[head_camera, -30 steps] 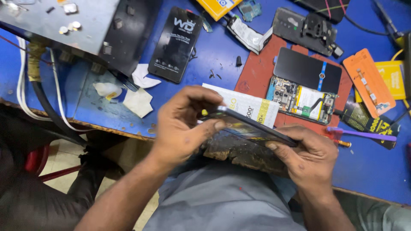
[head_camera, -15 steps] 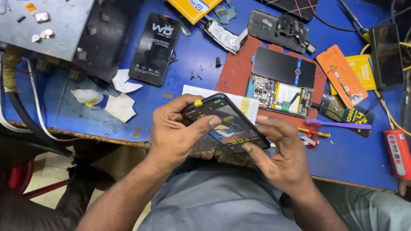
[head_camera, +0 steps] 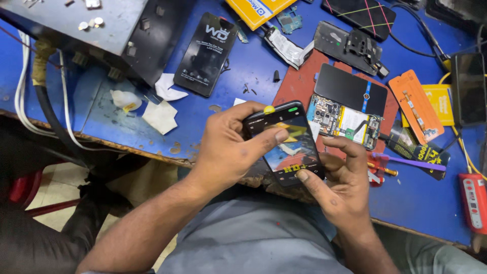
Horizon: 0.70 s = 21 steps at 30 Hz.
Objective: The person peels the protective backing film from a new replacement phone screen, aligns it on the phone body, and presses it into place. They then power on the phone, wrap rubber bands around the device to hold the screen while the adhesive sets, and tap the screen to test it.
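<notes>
A black phone screen panel [head_camera: 291, 144] with a glossy face is held flat over the front edge of the blue workbench [head_camera: 243, 71]. My left hand [head_camera: 231, 147] grips its left side, thumb laid across the glass. My right hand [head_camera: 337, 185] supports its lower right corner from beneath, thumb on the bottom edge. A small yellow piece sits at the panel's top edge. Just behind it, an opened phone [head_camera: 347, 114] with bare circuit board and battery lies on a red mat [head_camera: 297, 83].
A black flat package [head_camera: 205, 53], white paper scraps [head_camera: 160, 116], a grey metal box [head_camera: 76, 25] with cables, an orange flex packet [head_camera: 416, 104], a purple tool [head_camera: 406, 162], a red device [head_camera: 474, 200] and other phone parts lie on the bench.
The panel has turned from edge-on to face-up toward the camera. My left thumb has come onto the glass and my right hand has shifted under the lower corner.
</notes>
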### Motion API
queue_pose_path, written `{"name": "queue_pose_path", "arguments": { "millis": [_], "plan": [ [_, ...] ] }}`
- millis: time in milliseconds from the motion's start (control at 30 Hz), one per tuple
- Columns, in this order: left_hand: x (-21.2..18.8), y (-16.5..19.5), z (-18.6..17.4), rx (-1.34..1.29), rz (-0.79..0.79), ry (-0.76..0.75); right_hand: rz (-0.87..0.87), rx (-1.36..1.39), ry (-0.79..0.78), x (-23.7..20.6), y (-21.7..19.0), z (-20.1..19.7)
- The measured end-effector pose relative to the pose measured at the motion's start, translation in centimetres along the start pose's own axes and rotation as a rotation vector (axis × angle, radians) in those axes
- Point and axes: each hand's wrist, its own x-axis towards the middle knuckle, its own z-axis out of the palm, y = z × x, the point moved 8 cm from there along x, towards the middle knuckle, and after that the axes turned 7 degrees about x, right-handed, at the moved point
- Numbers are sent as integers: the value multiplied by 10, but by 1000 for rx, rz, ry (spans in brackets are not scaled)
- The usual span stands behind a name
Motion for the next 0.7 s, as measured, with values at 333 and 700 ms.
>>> {"name": "queue_pose_path", "arguments": {
  "millis": [333,700],
  "plan": [
    [6,20,10,17,43,-41,95,55,11,7,-1,3],
    [-5,37,13,-22,116,51,105,66,55,0,5,-1]
  ]
}}
